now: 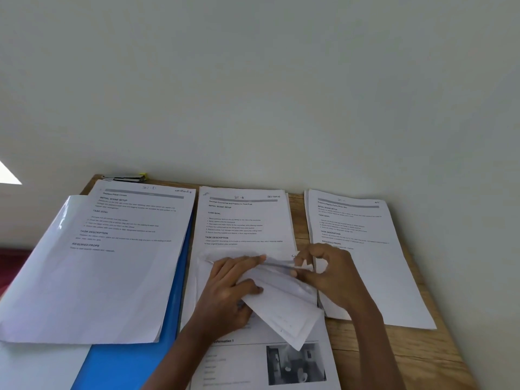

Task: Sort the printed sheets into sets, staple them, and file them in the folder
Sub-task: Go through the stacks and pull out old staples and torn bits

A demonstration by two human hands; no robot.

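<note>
Three stacks of white printed sheets (365, 263) lie on the wooden worktop (422, 358), the left stack (112, 271) on a blue plastic folder (152, 361). Over the middle stack (244, 220), the left hand (225, 285) grips a bent bundle of sheets (284, 308) and the right hand (329, 274) pinches its upper edge.

left white printed sheet (112, 249): "SEC-D", "INITIAL SCENE SETUP", "REQUIRED PROPS" | middle white printed sheet (242, 220): "SEC-A", "SECTION 6", "TASK GOAL" | right white printed sheet (360, 249): "TASK DESCRIPTION" | near white sheet with grey photo (239, 361): "…formation 1"
</note>
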